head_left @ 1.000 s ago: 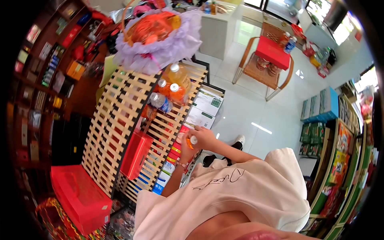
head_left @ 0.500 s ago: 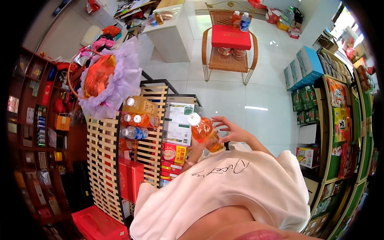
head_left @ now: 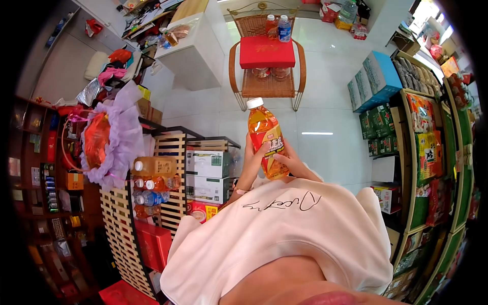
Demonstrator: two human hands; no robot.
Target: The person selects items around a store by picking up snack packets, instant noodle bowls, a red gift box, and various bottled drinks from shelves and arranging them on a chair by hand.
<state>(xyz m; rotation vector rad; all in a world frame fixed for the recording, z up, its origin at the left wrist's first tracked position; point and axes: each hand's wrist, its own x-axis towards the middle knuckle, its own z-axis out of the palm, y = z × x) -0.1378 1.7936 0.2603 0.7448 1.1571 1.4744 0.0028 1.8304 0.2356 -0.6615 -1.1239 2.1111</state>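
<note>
- Bottle (head_left: 266,136): label (head_left: 270,137) partly covered by thumbs; most fingers hidden behind it.
- Left hand (head_left: 253,158), right hand (head_left: 291,158): both closed around bottle's lower half, one each side.
- Cap (head_left: 255,103): white, above the grip.

The slatted rack (head_left: 171,144) carries several bottles (head_left: 156,166) and a red box (head_left: 154,243), the floor (head_left: 325,160) a chair (head_left: 268,90).

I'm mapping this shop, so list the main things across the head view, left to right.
Lilac-wrapped basket → stacked white boxes → drink bottle held up in front → blue carton → yellow packet.
</note>
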